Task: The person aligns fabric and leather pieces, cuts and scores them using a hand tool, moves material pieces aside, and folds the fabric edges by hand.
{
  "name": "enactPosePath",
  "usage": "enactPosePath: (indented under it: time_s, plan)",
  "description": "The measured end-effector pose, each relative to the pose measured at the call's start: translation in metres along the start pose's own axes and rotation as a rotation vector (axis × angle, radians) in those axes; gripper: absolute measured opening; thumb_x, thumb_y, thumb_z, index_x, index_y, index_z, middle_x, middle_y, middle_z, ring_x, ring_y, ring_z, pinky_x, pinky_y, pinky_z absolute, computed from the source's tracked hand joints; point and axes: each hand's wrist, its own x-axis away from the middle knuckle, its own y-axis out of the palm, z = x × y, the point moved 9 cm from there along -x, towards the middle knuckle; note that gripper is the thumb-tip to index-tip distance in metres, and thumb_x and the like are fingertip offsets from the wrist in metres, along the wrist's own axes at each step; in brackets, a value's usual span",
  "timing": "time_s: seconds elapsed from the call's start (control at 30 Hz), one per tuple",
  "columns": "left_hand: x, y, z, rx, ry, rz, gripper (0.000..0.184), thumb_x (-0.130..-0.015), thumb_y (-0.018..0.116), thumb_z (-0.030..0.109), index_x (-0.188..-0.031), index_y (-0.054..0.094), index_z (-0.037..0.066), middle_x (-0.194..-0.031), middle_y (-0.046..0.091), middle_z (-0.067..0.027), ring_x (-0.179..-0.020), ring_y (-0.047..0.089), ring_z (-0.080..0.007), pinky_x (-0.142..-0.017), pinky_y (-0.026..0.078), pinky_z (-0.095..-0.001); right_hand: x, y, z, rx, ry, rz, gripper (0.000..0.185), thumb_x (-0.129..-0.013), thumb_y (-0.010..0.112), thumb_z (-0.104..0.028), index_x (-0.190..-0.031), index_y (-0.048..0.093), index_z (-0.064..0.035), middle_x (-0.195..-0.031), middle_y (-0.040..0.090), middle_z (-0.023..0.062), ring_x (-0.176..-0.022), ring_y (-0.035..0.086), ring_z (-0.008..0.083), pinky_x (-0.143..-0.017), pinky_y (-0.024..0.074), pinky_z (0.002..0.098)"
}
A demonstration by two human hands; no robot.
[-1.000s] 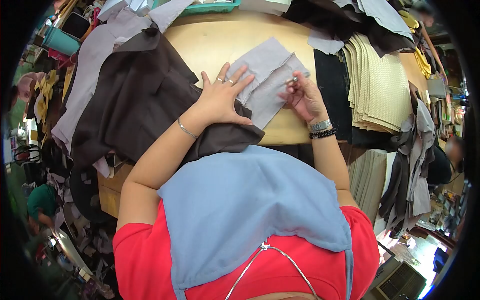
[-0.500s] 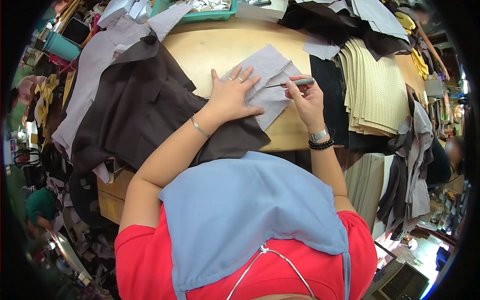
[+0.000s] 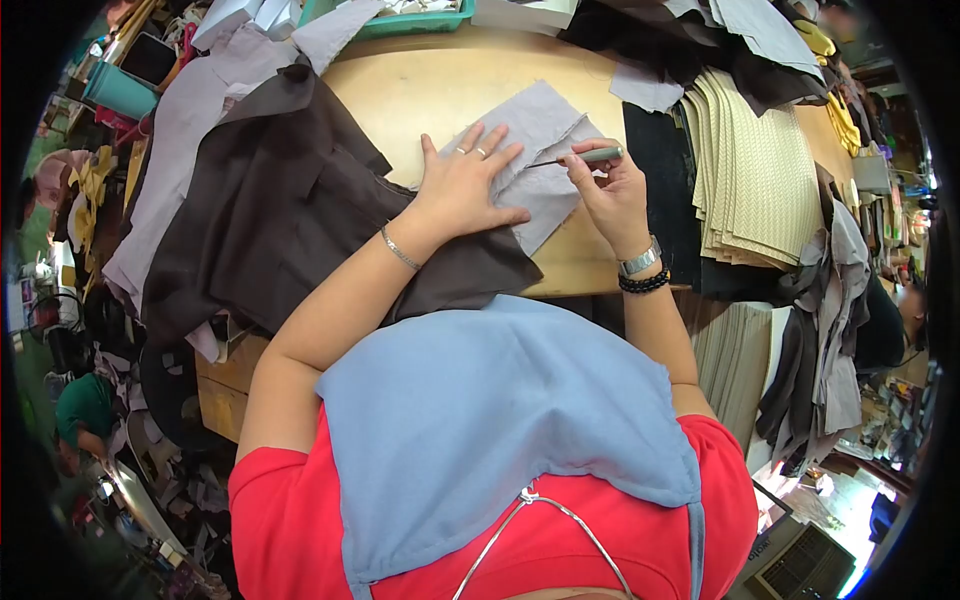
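My left hand (image 3: 463, 186) lies flat with fingers spread, pressing on a grey piece of material (image 3: 542, 108) that has a raised, folded-over edge. Its wrist rests over a large dark brown sheet (image 3: 270, 215). In my right hand (image 3: 617, 197) is an awl (image 3: 601, 154) with a grey handle, pinched between thumb and fingers. The thin metal shaft points left across the grey piece, its tip near the folded edge and close to my left fingers. Whether the tip touches the material, I cannot tell.
The wooden tabletop (image 3: 400, 88) lies beneath. A stack of cream textured sheets (image 3: 755, 170) stands at right, beside a black strip (image 3: 655, 190). A green tray (image 3: 415, 22) of small pieces is at the back. A person in green (image 3: 85, 408) is far left.
The awl has shifted slightly away from me over the grey piece, with my right fingers moving along with it. My left hand stays in place.
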Motion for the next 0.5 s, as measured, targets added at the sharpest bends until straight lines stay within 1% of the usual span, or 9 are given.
enactPosePath:
  time_s: [0.23,0.5]
  plan:
    - [0.0001,0.0004,0.0002,-0.002,0.004,0.000,0.091,-0.068,0.071,0.066,-0.144,0.045,0.023,-0.157,0.031,-0.0050,-0.145,0.026,-0.0292,-0.102,0.017,-0.0786,-0.0006,0.0051,-0.0017,0.074,0.002,-0.057,0.016,-0.090,0.069,-0.010,-0.103,0.063,-0.0027,-0.089,0.068,0.0014,-0.077,0.063,0.0063,-0.065,0.0543,0.0220]
    - [-0.0001,0.0004,0.0001,-0.009,0.005,0.004,0.091,-0.068,0.071,0.066,-0.144,0.045,0.024,-0.157,0.031,-0.0039,-0.145,0.027,-0.0290,-0.102,0.018,-0.0782,-0.0001,0.0035,-0.0065,0.066,-0.012,-0.048,0.017,-0.089,0.070,-0.008,-0.103,0.063,-0.0020,-0.088,0.067,0.0018,-0.078,0.063,0.0061,-0.067,0.0554,0.0223]
